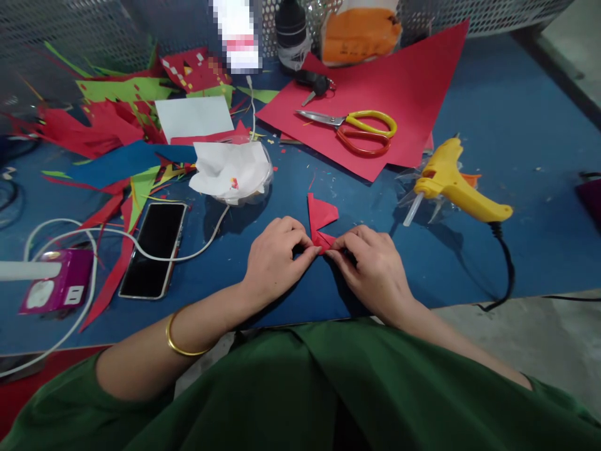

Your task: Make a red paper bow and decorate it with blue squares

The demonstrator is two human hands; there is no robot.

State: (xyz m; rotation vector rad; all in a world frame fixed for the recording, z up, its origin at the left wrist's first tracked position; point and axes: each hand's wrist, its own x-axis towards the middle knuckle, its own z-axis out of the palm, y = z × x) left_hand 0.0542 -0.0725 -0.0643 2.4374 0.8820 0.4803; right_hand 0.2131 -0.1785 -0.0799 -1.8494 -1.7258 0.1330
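A small folded red paper piece (pixel 323 215) is between my hands near the front of the blue table (pixel 291 288). My left hand (pixel 280 255) pinches its lower left edge between thumb and fingers. On the other side, my right hand (pixel 370 266) pinches the lower right corner, its fingertips almost touching the left ones. The upper part of the paper spreads away from me in two flaps with a notch between them. My fingers hide some of its bottom edge.
Scissors (pixel 345 122) and keys (pixel 319 84) lie on red sheets (pixel 413 81). A yellow glue gun (pixel 451 178) is at right. Left are a phone (pixel 154 250), white cable, purple box (pixel 82 272), paper scraps (pixel 106 128) and a white paper-lined bowl (pixel 232 169).
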